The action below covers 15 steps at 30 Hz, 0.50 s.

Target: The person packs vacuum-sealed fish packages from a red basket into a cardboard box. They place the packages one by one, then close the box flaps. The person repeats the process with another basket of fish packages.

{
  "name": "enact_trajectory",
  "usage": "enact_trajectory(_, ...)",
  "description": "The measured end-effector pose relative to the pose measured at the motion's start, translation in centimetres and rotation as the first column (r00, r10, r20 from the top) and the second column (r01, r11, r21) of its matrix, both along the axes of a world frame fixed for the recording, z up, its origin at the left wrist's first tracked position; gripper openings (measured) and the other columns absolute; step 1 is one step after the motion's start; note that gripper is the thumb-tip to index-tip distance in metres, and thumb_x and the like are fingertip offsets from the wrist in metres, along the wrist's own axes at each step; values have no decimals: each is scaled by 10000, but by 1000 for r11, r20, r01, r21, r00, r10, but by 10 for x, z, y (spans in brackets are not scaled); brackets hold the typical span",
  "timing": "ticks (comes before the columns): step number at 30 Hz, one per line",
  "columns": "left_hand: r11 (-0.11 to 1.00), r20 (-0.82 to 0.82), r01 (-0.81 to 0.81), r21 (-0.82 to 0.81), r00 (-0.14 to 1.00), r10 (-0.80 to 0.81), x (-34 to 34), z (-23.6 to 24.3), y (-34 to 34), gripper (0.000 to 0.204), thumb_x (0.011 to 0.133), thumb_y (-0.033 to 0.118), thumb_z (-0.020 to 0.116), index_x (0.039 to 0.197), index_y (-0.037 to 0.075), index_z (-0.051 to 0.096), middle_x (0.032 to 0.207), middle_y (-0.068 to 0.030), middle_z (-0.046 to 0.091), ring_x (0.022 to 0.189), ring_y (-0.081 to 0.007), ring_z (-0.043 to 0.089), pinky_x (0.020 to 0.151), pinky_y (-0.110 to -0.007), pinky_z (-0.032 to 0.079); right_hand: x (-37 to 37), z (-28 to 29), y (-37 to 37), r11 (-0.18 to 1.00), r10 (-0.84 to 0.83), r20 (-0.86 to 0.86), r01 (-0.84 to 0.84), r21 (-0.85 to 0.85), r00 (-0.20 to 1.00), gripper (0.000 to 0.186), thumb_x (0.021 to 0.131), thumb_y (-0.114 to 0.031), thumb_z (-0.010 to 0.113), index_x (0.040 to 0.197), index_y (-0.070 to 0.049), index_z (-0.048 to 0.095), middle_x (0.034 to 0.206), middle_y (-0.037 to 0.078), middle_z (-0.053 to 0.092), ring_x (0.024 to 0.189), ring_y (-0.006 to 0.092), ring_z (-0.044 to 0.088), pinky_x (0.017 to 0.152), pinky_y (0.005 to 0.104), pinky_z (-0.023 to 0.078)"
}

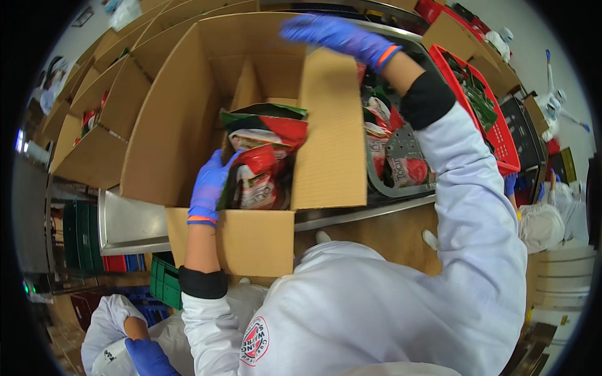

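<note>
Over at the left end of the bench, a second carton (94,150) sits close to the big open cardboard box (163,125), so one good shove could make the two bump. Next along is the left hand (209,188), gloved in blue, reaching over the near edge with its fingers up against the front bag (256,188). Can't tell from where I'm standing if it's gripping or just steadying. That red-and-green bag stands inside the box, right by the back bag (269,130), and both look floppy to me. Let go too early and I reckon the front one slumps or creases. Then the right hand (326,32): fingers stretched out, blurry, nothing in it that I can see, up by the far rim. Its forearm passes above the right flap (332,138), so a low swing could catch the cardboard and drag the box askew. Further right, the grey tray (411,147) holds more bags, and a careless elbow might knock the red crate (509,141) beyond it.
</note>
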<state>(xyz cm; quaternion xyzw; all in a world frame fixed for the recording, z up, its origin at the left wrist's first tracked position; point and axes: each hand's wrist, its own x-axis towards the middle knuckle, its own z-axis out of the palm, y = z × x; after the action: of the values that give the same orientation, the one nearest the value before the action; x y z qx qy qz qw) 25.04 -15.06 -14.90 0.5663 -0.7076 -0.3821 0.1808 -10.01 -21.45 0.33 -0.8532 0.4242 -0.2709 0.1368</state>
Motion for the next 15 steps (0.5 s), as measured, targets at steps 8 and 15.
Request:
enact_trajectory(8, 996, -32, -28, 82, 999, 31, 6, -5, -3, 870, 831, 546, 638, 1362, -94, 384, 1304, -292, 510, 1239, -347, 501, 1012, -357, 394, -210, -127, 51, 512, -407, -602, 718, 472, 687, 662, 886, -527, 570, 1351, -64, 480, 1202, 189, 586, 1095, 311, 581, 937, 341, 457)
enact_trajectory(15, 989, -154, -68, 128, 984, 88, -3, 15, 16, 838, 838, 458, 685, 1344, -134, 378, 1218, -277, 577, 1108, -218, 565, 937, -317, 440, -239, -235, 58, 499, -582, -307, 629, 596, 753, 543, 974, -479, 398, 1331, -83, 503, 1217, 250, 581, 1130, 367, 558, 953, 413, 427)
